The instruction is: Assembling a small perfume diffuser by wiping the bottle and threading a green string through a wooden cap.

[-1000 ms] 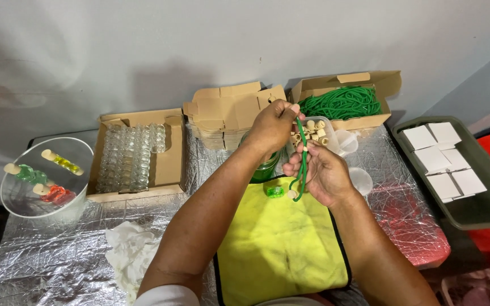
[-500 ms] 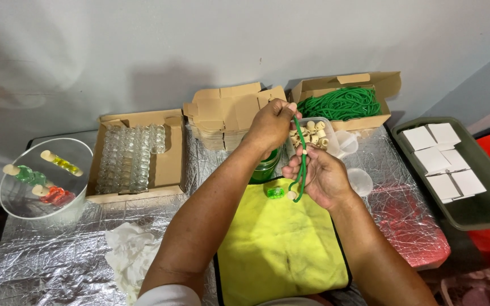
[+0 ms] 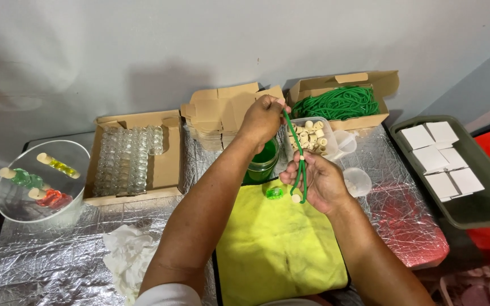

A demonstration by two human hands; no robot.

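Green cord [image 3: 297, 153] runs near-vertical between hands: left hand [image 3: 263, 118] pinches its top end, right hand [image 3: 319, 180] just below grips the lower end with bead, above the yellow cloth [image 3: 273, 249] on the desk [image 3: 41, 272].

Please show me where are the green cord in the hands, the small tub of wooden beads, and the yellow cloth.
green cord [image 3: 298, 152], head view, its stretched middle.
tub of wooden beads [image 3: 312, 134], head view, the beads inside.
yellow cloth [image 3: 279, 243], head view, its bare middle.

Green cord [image 3: 296, 148] straighter (slightly)
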